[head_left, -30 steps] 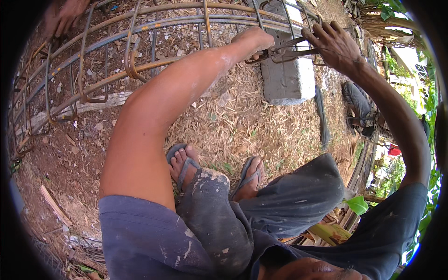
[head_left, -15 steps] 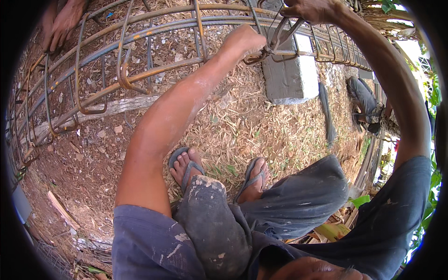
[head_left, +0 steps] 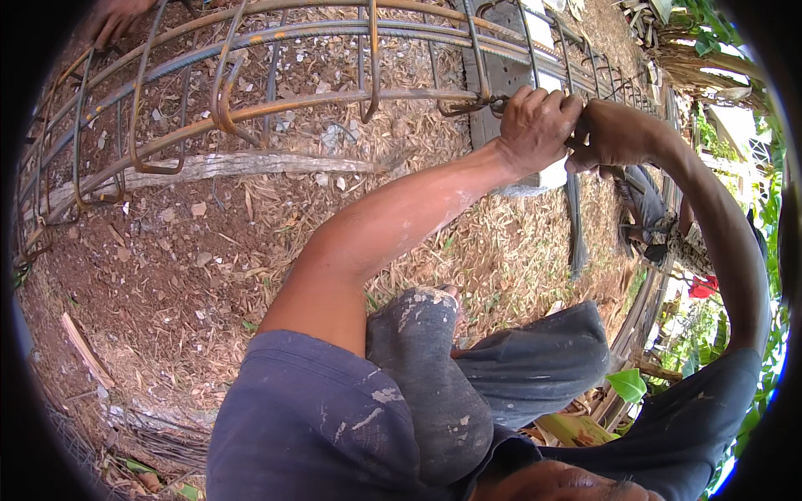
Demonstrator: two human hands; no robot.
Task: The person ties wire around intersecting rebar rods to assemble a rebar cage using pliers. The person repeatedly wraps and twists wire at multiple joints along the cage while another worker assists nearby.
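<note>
My left hand (head_left: 537, 127) is closed in a fist beside the lower rusty bar of a rebar cage (head_left: 309, 102). What it grips is hidden under the fingers. Up against it, my right hand (head_left: 616, 136) is curled, its thumb side toward the left knuckles. Half a second ago metal pincers showed in the right hand; now the hands cover nearly all of the tool. A small dark piece of metal shows at the bar just left of my left fist. Square stirrups (head_left: 225, 92) ring the long bars.
A grey concrete block (head_left: 487, 125) stands under the cage behind my hands. Another person's hand (head_left: 117, 18) is at the cage's far left end. Someone in dark trousers (head_left: 642, 200) is low down at the right. A wood strip (head_left: 85, 349) lies on the littered soil.
Both hands have moved right and nearer to me, coming together. The pincers have gone out of sight behind them. My view has shifted, and my feet are now mostly hidden behind my knees.
</note>
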